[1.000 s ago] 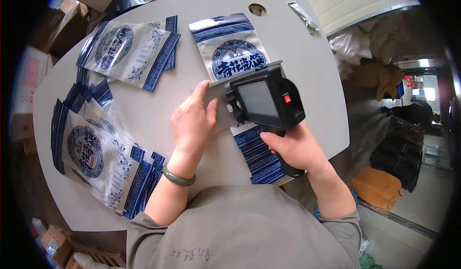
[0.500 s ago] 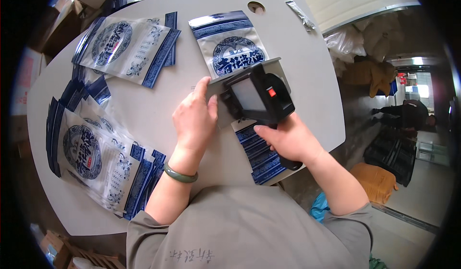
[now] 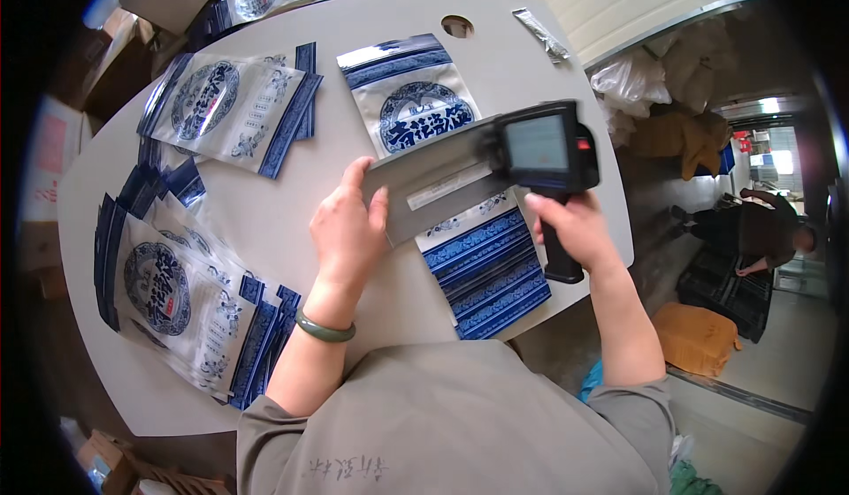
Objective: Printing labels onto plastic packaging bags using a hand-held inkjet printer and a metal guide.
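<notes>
My right hand [image 3: 575,232] grips the black handle of a handheld inkjet printer [image 3: 544,152], a pistol-shaped device with a small screen and a red button. A flat grey metal plate [image 3: 442,163] with a long slot extends left from the printer's head. Around the plate's left end, the thumb and fingers of my left hand [image 3: 348,230] are closed; a green bangle is on that wrist. Beneath the plate lies a stack of white-and-blue printed plastic pouches [image 3: 411,84], with their banded blue ends [image 3: 491,270] fanned out toward me. The plate covers the pouches' middle.
More pouches lie in a pile at the table's upper left [image 3: 225,110] and in a fanned pile at lower left [image 3: 168,296]. A silvery strip packet [image 3: 541,35] and a round hole [image 3: 457,26] are at the table's far side. A person [image 3: 761,230] stands off to the right.
The printer has moved right, from the middle of the plate to its right end, uncovering the slot. My right hand went with it; my left stays at the plate's left end.
</notes>
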`<state>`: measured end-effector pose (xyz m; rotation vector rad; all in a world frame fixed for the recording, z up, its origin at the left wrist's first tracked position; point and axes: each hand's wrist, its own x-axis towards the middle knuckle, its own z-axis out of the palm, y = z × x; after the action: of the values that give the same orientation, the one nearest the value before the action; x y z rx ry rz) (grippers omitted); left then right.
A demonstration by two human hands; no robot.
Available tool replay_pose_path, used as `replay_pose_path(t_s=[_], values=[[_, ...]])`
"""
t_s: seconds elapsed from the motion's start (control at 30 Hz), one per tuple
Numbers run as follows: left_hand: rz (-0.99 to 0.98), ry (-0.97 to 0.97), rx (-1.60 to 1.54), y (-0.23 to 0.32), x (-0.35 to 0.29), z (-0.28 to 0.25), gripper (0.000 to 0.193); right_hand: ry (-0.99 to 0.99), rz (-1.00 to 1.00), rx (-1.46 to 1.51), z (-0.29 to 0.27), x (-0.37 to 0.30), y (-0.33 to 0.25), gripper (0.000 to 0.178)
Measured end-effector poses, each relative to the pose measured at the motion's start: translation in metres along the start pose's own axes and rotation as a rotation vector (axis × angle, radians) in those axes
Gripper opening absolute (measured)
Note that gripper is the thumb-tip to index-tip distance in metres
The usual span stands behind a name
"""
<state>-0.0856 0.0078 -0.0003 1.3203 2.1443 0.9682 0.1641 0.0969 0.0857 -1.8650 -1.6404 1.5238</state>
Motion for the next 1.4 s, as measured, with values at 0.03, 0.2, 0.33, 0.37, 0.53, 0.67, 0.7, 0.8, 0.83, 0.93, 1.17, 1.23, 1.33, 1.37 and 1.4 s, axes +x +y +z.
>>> replay_pose_path(t_s=[0.03, 0.2, 0.33, 0.37, 0.53, 0.67, 0.7, 0.8, 0.83, 0.93, 1.17, 1.23, 1.33, 1.37, 1.4], values=[[0.004, 0.001, 0.004, 0.001, 0.002, -0.002, 0.038, 0.019, -0.104, 0.128, -0.008, 0.005, 0.009, 0.022], [-0.116, -0.131, -0.283, 0.002, 0.013, 0.001, 0.036, 0.087, -0.460, 0.705, -0.011, 0.041, 0.042, 0.043], [0.040, -0.212, -0.424, 0.012, 0.011, 0.013, 0.037, -0.063, -0.421, 0.776, -0.018, 0.055, 0.081, 0.046], [0.038, -0.150, -0.541, 0.010, 0.005, 0.014, 0.035, 0.057, -0.416, 0.752, 0.009, 0.068, 0.086, 0.037], [0.262, -0.084, -0.612, -0.010, 0.013, 0.007, 0.032, -0.132, -0.470, 1.154, 0.015, 0.063, 0.072, 0.038], [-0.043, -0.046, -0.041, -0.032, 0.075, -0.004, 0.045, -0.026, -0.577, 1.286, 0.005, 0.059, 0.077, 0.047], [0.025, 0.011, 0.321, -0.023, 0.081, 0.009, 0.052, -0.048, -0.516, 1.299, 0.000, 0.060, 0.085, 0.051], [0.072, 0.075, 0.230, -0.004, 0.070, 0.016, 0.033, -0.107, -0.459, 1.304, -0.002, 0.065, 0.088, 0.060], [0.063, 0.085, 0.251, -0.008, 0.072, 0.018, 0.033, -0.114, -0.453, 1.293, -0.002, 0.068, 0.087, 0.059], [0.044, 0.057, -0.098, -0.057, 0.091, 0.015, 0.015, -0.127, -0.432, 1.266, 0.004, 0.077, 0.088, 0.059], [0.128, 0.175, 0.167, 0.013, 0.060, 0.014, 0.046, 0.040, -0.314, 1.096, -0.015, 0.060, 0.078, 0.045], [0.178, 0.223, 0.065, 0.028, 0.044, 0.008, 0.049, -0.090, -0.329, 1.336, -0.016, 0.061, 0.081, 0.044], [0.191, 0.108, -0.603, 0.040, 0.020, -0.050, 0.051, -0.106, -0.365, 1.374, -0.016, 0.069, 0.092, 0.044], [0.321, 0.284, -0.251, 0.032, 0.009, -0.071, 0.048, -0.105, -0.366, 1.384, -0.018, 0.068, 0.096, 0.044], [0.316, 0.414, -0.394, 0.019, -0.005, -0.098, 0.034, -0.129, -0.372, 1.399, -0.015, 0.067, 0.091, 0.043]])
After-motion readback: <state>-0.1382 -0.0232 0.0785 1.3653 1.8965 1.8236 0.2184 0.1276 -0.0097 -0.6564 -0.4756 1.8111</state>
